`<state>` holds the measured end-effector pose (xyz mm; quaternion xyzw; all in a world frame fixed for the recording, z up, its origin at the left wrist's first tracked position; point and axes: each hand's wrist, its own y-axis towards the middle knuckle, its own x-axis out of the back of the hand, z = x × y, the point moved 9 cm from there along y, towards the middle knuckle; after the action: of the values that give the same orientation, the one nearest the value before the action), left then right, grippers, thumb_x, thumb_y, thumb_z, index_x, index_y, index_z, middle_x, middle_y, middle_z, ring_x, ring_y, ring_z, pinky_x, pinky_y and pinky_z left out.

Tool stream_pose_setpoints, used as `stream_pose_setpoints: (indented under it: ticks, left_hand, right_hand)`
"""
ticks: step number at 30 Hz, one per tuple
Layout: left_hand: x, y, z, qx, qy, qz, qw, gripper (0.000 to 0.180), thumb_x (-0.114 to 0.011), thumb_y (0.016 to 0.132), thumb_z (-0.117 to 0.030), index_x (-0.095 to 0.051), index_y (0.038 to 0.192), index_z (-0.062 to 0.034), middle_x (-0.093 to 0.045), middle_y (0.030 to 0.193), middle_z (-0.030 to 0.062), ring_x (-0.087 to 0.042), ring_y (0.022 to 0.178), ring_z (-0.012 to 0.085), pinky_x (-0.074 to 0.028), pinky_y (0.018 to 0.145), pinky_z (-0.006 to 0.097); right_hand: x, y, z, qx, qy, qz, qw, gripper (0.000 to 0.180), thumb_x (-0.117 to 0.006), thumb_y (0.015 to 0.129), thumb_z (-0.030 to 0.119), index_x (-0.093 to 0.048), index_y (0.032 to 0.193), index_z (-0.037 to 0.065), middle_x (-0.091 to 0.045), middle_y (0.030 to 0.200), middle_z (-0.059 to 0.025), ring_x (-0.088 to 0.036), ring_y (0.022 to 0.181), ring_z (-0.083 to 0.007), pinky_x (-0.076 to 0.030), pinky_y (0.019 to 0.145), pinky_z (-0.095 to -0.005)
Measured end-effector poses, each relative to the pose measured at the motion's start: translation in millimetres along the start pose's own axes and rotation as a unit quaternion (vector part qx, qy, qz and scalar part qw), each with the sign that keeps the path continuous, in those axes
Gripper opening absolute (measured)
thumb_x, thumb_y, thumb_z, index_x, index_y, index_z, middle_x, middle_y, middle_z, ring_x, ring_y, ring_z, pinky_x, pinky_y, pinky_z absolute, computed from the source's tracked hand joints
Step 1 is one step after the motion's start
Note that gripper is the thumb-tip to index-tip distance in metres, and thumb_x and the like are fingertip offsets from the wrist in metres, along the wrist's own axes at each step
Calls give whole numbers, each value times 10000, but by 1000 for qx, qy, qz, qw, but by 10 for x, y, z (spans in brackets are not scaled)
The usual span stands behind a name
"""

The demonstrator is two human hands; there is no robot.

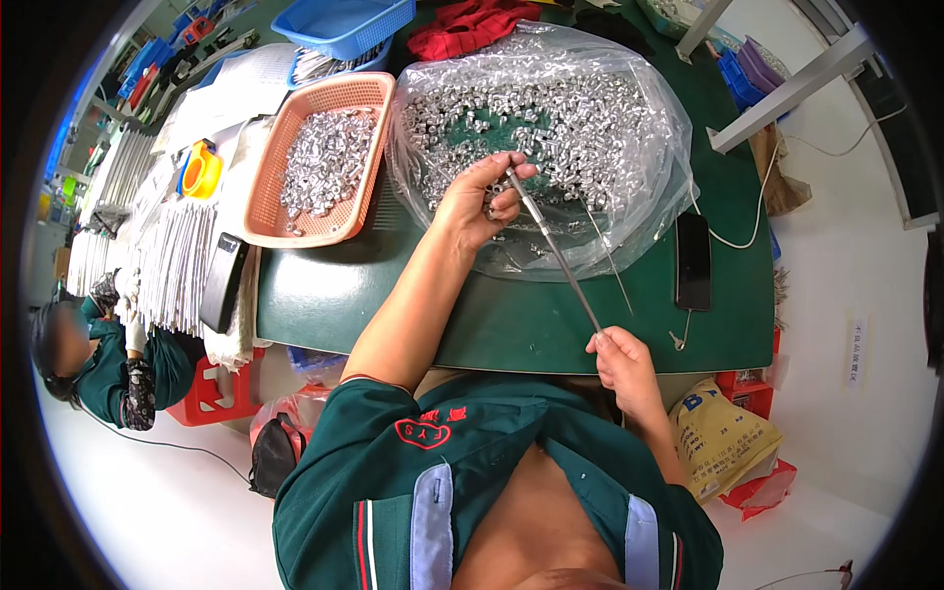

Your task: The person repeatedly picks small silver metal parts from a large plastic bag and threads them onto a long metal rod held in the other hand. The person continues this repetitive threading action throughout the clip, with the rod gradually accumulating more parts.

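My left hand point(480, 202) pinches the upper end of a thin metal rod point(568, 273), over the near side of a clear plastic bag point(511, 261). Closed around the rod's lower end is my right hand point(623, 366), at the table's front edge. The rod slants between them, its upper stretch brighter and slightly thicker than the grey lower part. Many small shiny metal fittings point(615, 128) lie spread in the opened bag. A thin wire-like rod point(612, 258) lies loose across the bag's near edge, right of the held rod.
An orange basket point(262, 197) of similar fittings stands left of the bag, with a blue basket point(344, 37) behind. A black phone point(692, 262) lies right. A dark rectangular device point(225, 282) sits at the table's left. A co-worker point(108, 354) sits far left beside bundled rods point(177, 265).
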<state>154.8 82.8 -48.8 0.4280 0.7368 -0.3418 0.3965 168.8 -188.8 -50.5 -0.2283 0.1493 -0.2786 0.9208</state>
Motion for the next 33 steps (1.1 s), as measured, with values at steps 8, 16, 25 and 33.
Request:
stream_pose_setpoints:
  ticks: [8,16,25,33]
  left_hand:
    - [45,7,23,49,26,12,998,165,-459,955,-196,-511,992,-43,-599,907,92,-363,452,57,-292,396,191]
    - [133,10,-7,25,142,-69,987,223,-471,967,-254,-509,955,-35,-589,884,105,-346,451,54,-277,386,186]
    - [-14,26,-20,-19,14,-1,1000,234,-483,964,-253,-521,934,-24,-581,882,122,-347,471,55,-295,415,189]
    - [-37,-13,65,-28,63,-51,996,311,-503,953,-322,-530,912,-16,-593,860,101,-356,481,58,-279,415,176]
  right_hand:
    - [-8,10,-41,-4,-2,-1,1000,234,-482,958,217,-550,831,32,-335,557,81,-266,460,-5,-212,406,-183]
    - [75,33,-10,70,-104,-51,991,233,-476,959,208,-548,822,34,-333,561,82,-248,451,-10,-195,398,-189]
    - [-237,-22,-115,-90,203,104,970,215,-478,958,201,-544,845,30,-322,556,75,-274,461,-11,-212,411,-183]
    - [-106,97,59,64,-35,-31,997,224,-478,961,218,-525,847,31,-303,559,83,-234,461,-6,-192,408,-187]
